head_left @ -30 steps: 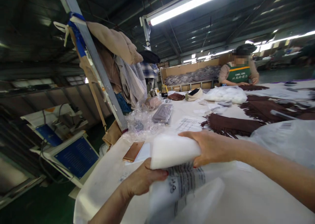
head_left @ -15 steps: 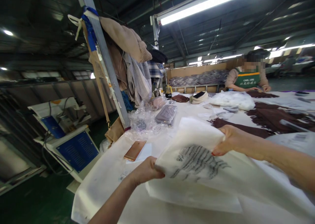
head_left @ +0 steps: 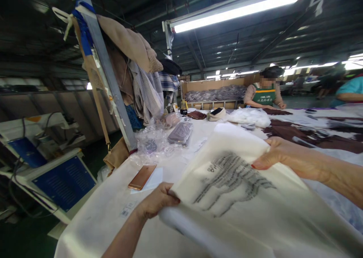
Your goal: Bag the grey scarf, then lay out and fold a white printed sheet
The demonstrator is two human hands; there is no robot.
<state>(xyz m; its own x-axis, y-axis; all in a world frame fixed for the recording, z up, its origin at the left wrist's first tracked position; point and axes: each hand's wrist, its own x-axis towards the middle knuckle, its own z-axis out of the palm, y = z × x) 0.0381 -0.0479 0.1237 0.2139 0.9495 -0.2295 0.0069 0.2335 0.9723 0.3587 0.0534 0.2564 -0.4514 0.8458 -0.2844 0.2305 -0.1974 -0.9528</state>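
A translucent white plastic bag (head_left: 241,209) with dark printed text spans the space between my hands above the white-covered table (head_left: 93,212). My left hand (head_left: 157,201) pinches its left corner. At its upper right edge, my right hand (head_left: 286,158) grips the plastic between thumb and fingers. The bag's lower part looks smeared by motion. Left of it, a copper-coloured phone (head_left: 142,177) lies partly on a pale sheet of paper (head_left: 154,178).
Clear plastic wraps (head_left: 150,141) and a packed grey item (head_left: 180,133) lie beyond the phone. Clothes hang by a metal post (head_left: 104,73). Brown fringed fabric (head_left: 295,131) lies right. A person in a green apron (head_left: 263,95) works across the table. A machine (head_left: 62,182) stands left.
The view has turned right, so the surroundings appear farther left. The bag is spread wider, showing more print, and both hands still hold it. Another person's turquoise sleeve has appeared at the right edge.
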